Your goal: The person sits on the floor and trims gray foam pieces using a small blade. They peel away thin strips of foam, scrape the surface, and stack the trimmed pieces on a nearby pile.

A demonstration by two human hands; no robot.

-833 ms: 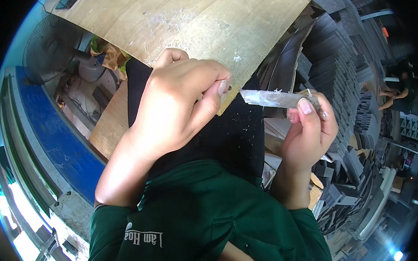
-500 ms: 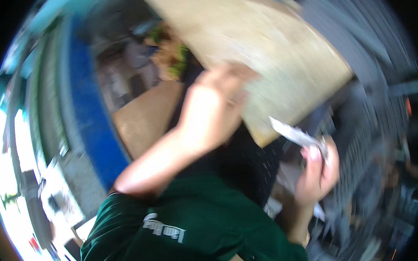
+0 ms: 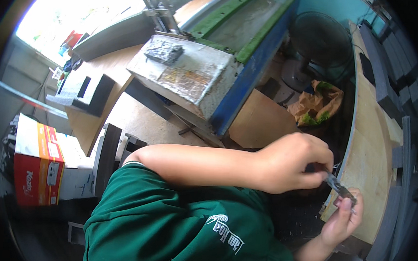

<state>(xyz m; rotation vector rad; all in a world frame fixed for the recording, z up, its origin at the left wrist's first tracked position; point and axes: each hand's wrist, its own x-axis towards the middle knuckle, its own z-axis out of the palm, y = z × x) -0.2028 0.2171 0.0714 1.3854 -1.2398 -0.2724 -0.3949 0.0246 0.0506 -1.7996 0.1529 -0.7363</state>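
A short, crumpled grey-and-white strip [image 3: 338, 186], partly shiny, stretches between my two hands. My left hand [image 3: 295, 162] reaches across from the left and pinches its upper end between thumb and fingertips. The lower end sits between the thumb and fingers of my right hand [image 3: 343, 219], which is palm up. Exactly what the strip is made of I cannot make out. Just beyond and right of both hands runs a pale wooden board [image 3: 367, 161], its near corner beside my right hand.
Grey planks [image 3: 388, 93] lie along the right. Farther off stand a black fan [image 3: 322, 39], a crumpled brown paper bag [image 3: 318, 104], a brown panel [image 3: 259, 121] and a blue-sided machine with green rails [image 3: 252, 56]. A red-and-orange carton [image 3: 39, 168] is at left.
My view has swung left, bringing the machine and carton into sight. My left hand has left the board's surface and now grips the strip, which earlier only my right hand held.
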